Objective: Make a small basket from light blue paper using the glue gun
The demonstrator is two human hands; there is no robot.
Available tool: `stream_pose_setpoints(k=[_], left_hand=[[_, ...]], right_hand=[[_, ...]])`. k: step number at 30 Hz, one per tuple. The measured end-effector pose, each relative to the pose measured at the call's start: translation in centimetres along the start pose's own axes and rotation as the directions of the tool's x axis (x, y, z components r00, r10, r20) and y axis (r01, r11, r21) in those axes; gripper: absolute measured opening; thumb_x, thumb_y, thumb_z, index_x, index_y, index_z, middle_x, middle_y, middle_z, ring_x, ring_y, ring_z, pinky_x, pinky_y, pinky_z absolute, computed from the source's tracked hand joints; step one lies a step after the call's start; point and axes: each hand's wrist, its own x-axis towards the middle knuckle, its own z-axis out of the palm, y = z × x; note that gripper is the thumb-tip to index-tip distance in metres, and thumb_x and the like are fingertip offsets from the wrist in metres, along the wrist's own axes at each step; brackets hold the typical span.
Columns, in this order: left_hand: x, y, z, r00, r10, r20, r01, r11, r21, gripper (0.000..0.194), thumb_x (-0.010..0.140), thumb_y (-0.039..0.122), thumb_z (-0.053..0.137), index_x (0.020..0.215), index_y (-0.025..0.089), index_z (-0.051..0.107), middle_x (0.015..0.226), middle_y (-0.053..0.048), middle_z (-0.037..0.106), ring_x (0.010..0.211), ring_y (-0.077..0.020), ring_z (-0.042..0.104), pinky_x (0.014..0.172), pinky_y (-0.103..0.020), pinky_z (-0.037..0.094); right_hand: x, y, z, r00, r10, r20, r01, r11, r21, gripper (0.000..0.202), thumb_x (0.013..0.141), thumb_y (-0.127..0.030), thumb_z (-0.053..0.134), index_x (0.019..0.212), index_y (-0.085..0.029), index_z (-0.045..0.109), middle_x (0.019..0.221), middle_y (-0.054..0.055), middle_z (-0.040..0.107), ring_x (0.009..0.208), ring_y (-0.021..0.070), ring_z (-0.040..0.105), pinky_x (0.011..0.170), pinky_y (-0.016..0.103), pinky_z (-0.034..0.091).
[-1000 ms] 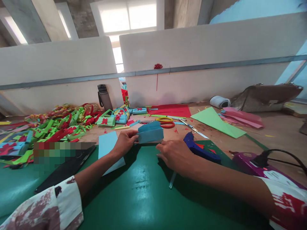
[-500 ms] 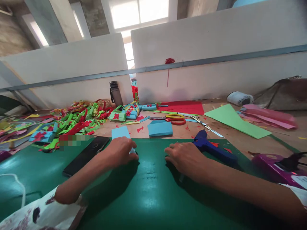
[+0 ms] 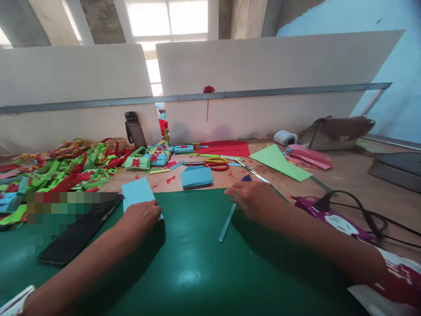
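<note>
My left hand [image 3: 143, 215] is closed at the lower edge of a light blue paper [image 3: 137, 192], its fingertips pinching or pressing that edge. My right hand [image 3: 251, 197] has its fingers drawn together above a clear glue stick [image 3: 226, 226] that slants down across the green mat [image 3: 187, 250]. The blue tip of a glue gun [image 3: 246, 177] shows just behind this hand; the rest of it is covered. A folded blue paper piece [image 3: 197, 177] lies beyond the mat, between my hands.
A black phone [image 3: 80, 235] lies left. Behind are scissors [image 3: 219, 164], an open cutter [image 3: 251, 170], green paper [image 3: 279, 162] and a bottle [image 3: 134, 131]. Strips [image 3: 75, 169] are heaped back left. A purple power strip [image 3: 338, 221] with cables stands right.
The view has turned to the right. My left hand is more closed at the blue paper. My right hand has moved over the glue gun, and the glue stick now shows clearly.
</note>
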Motion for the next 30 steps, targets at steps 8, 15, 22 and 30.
stream_pose_setpoints(k=[8, 15, 22, 30], left_hand=[[0.4, -0.4, -0.5, 0.995, -0.004, 0.096, -0.003, 0.998, 0.067, 0.025, 0.079, 0.014, 0.039, 0.066, 0.016, 0.06, 0.073, -0.009, 0.062, 0.064, -0.0212, 0.058, 0.054, -0.027, 0.033], [0.3, 1.6, -0.1, 1.0, -0.007, 0.009, 0.007, 1.0, 0.029, 0.026, 0.079, 0.009, 0.034, 0.064, 0.016, 0.054, 0.071, -0.008, 0.058, 0.061, -0.0202, 0.054, 0.054, -0.028, 0.03], [2.3, 6.4, -1.0, 0.995, 0.062, -0.073, -0.086, 0.908, -0.41, 0.013, 0.065, 0.008, 0.047, 0.057, 0.017, 0.051, 0.054, 0.001, 0.05, 0.052, -0.0124, 0.044, 0.05, -0.023, 0.028], [6.8, 11.7, 0.0, 0.998, 0.062, 0.013, -0.02, 0.508, -0.861, 0.006, 0.061, 0.012, 0.051, 0.057, 0.016, 0.049, 0.044, 0.004, 0.05, 0.043, -0.0118, 0.05, 0.041, -0.02, 0.034]], right_hand=[[-0.4, 3.0, 2.2, 0.994, -0.07, 0.079, 0.079, 0.991, -0.106, 0.029, 0.076, 0.0, 0.051, 0.099, -0.015, 0.062, 0.101, 0.01, 0.061, 0.096, 0.0235, 0.053, 0.077, 0.033, 0.037], [0.3, 1.7, 2.9, 0.998, 0.011, 0.062, 0.001, 0.982, -0.19, 0.024, 0.084, -0.005, 0.044, 0.096, -0.015, 0.063, 0.101, 0.013, 0.06, 0.091, 0.025, 0.056, 0.071, 0.034, 0.037], [0.3, 3.2, 2.6, 0.998, 0.058, 0.035, -0.047, 0.963, -0.264, 0.018, 0.078, -0.001, 0.051, 0.076, -0.01, 0.067, 0.086, 0.015, 0.065, 0.086, 0.0254, 0.058, 0.07, 0.035, 0.035], [-1.7, -1.2, 0.4, 0.952, -0.214, -0.218, 0.196, 0.975, -0.101, 0.026, 0.087, -0.01, 0.043, 0.105, -0.016, 0.06, 0.091, 0.007, 0.064, 0.081, 0.0164, 0.057, 0.073, 0.03, 0.038]])
